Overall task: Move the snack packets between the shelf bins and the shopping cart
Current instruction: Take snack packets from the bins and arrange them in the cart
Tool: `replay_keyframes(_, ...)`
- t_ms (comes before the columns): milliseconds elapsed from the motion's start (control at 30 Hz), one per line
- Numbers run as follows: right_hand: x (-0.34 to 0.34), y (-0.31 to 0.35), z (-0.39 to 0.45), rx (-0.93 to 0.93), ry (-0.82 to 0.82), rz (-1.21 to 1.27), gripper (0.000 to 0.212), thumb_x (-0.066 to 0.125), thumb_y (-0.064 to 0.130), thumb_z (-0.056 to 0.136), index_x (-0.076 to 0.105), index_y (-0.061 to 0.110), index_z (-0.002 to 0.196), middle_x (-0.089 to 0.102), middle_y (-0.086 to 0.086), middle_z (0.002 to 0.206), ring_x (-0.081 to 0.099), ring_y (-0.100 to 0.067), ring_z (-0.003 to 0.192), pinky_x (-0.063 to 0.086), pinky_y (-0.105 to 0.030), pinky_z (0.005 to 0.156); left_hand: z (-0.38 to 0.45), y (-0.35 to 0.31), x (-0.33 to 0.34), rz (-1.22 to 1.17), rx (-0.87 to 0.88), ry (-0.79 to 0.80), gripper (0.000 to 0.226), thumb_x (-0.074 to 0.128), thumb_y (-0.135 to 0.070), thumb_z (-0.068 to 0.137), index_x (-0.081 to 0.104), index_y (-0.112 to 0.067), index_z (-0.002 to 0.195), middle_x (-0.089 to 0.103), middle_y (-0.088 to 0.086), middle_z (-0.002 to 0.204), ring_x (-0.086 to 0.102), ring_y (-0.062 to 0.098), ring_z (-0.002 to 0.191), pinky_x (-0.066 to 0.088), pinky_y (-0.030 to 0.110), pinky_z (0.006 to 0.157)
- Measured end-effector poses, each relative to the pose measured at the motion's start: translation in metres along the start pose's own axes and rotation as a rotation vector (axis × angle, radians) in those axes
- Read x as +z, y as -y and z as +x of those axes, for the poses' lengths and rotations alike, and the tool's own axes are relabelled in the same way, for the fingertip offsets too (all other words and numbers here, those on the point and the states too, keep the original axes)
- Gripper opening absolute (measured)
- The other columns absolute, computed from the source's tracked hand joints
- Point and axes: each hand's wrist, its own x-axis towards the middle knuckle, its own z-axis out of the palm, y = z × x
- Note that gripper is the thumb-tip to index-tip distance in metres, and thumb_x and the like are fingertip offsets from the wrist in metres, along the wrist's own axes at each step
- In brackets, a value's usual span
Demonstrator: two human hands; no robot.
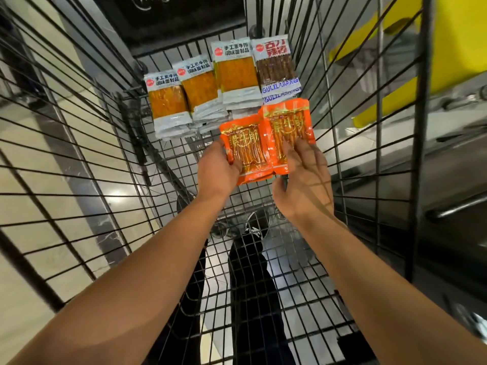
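Gripping the left orange packet stack [246, 151] in our left hand [218, 171], our right hand [303, 180] lies flat, fingers spread, on its neighbour [287, 127], both on the cart floor [253, 206]; slick wrappers could slide apart.

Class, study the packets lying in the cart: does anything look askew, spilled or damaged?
Nothing spilled or torn. The left-hand pile of white packets sits tilted and fanned, out of line with the straighter back row. The two orange packets overlap slightly under the hands.

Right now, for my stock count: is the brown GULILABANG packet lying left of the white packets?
No, the brown GULILABANG packet lies at the right end of the row of white packets.
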Motion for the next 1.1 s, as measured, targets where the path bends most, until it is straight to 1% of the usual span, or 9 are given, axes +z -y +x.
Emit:
replay_keyframes(167, -0.001, 0.001, 0.0, 0.002, 0.011, -0.039, 0.07, 0.053, 0.033, 0.091, 0.031, 0.019, 0.156, 0.029, -0.006, 0.162, 0.019, -0.028, 0.151, 0.01, -0.037, 0.124, 0.0, 0.001, 0.0, 0.028, 0.0, 0.017, 0.036, 0.068, -0.017, 0.091, 0.056, -0.008, 0.124, 0.063, 0.004, 0.103, 0.061, 0.022, 0.096, 0.05, 0.032, 0.081)
replay_keyframes(333, -0.01, 0.007, -0.011, -0.001, 0.008, 0.028, 0.069, 0.056, 0.033, 0.091, 0.034, 0.017, 0.155, 0.03, -0.01, 0.162, 0.019, -0.033, 0.151, 0.013, -0.043, 0.125, -0.008, -0.006, -0.01, 0.056, 0.008, 0.063, 0.036, 0.066, -0.021, 0.092, 0.056, -0.008, 0.124, 0.062, 0.004, 0.1, 0.062, 0.026, 0.097, 0.039, 0.028, 0.072)
replay_keyframes(500, -0.036, 0.017, -0.029, -0.019, 0.042, 0.082, 0.067, 0.056, 0.03, 0.095, 0.029, 0.021, 0.156, 0.025, -0.007, 0.164, 0.015, -0.031, 0.152, 0.006, -0.039, 0.126, -0.033, -0.013, -0.032, 0.067, 0.024, 0.104, 0.041, 0.061, -0.027, 0.095, 0.057, -0.015, 0.134, 0.066, 0.004, 0.117, 0.061, 0.023, 0.105, 0.036, 0.023, 0.074)
replay_keyframes(633, -0.061, 0.03, -0.062, -0.062, -0.025, 0.131, 0.062, 0.057, 0.029, 0.092, 0.041, 0.01, 0.149, 0.044, -0.013, 0.152, 0.034, -0.036, 0.144, 0.026, -0.049, 0.12, -0.074, -0.027, -0.059, 0.081, 0.118, 0.097, 0.039, 0.059, -0.03, 0.097, 0.06, -0.018, 0.134, 0.066, 0.005, 0.127, 0.063, 0.024, 0.113, 0.037, 0.019, 0.081)
replay_keyframes(733, -0.087, 0.042, -0.093, -0.069, -0.043, 0.166, 0.06, 0.054, 0.031, 0.09, 0.046, 0.008, 0.144, 0.054, -0.01, 0.14, 0.045, -0.033, 0.134, 0.035, -0.049, 0.113, -0.117, -0.044, -0.086, 0.132, 0.208, 0.116, 0.045, 0.057, -0.036, 0.098, 0.056, -0.019, 0.139, 0.067, 0.006, 0.127, 0.063, 0.023, 0.112, 0.043, 0.024, 0.088)
replay_keyframes(833, -0.117, 0.058, -0.13, -0.061, -0.057, 0.219, 0.06, 0.041, 0.037, 0.09, 0.048, 0.011, 0.143, 0.056, -0.006, 0.138, 0.045, -0.03, 0.133, 0.034, -0.048, 0.114, -0.166, -0.062, -0.123, 0.124, 0.303, 0.129, 0.049, 0.06, -0.03, 0.097, 0.053, -0.015, 0.143, 0.061, 0.009, 0.137, 0.058, 0.024, 0.123, 0.04, 0.026, 0.1)
replay_keyframes(933, -0.137, 0.074, -0.171, -0.014, -0.059, 0.269, 0.059, 0.047, 0.038, 0.096, 0.041, 0.012, 0.149, 0.047, -0.005, 0.15, 0.032, -0.027, 0.145, 0.021, -0.044, 0.123, -0.212, -0.076, -0.163, 0.11, 0.382, 0.137, 0.051, 0.062, -0.03, 0.096, 0.051, -0.017, 0.145, 0.056, 0.007, 0.143, 0.053, 0.022, 0.13, 0.037, 0.028, 0.108)
replay_keyframes(1000, -0.15, 0.085, -0.195, 0.012, -0.091, 0.302, 0.061, 0.045, 0.041, 0.096, 0.038, 0.014, 0.151, 0.043, -0.004, 0.153, 0.028, -0.025, 0.147, 0.021, -0.043, 0.123, -0.239, -0.08, -0.185, 0.109, 0.444, 0.144, 0.051, 0.061, -0.032, 0.097, 0.051, -0.019, 0.145, 0.055, 0.005, 0.144, 0.05, 0.021, 0.132, 0.036, 0.03, 0.111)
replay_keyframes(1100, -0.169, 0.102, -0.235, 0.039, -0.176, 0.328, 0.061, 0.044, 0.042, 0.096, 0.039, 0.016, 0.15, 0.043, -0.002, 0.152, 0.029, -0.023, 0.146, 0.022, -0.043, 0.122, -0.275, -0.077, -0.211, 0.104, 0.536, 0.145, 0.049, 0.06, -0.033, 0.097, 0.052, -0.02, 0.144, 0.054, 0.001, 0.144, 0.046, 0.018, 0.134, 0.028, 0.02, 0.108)
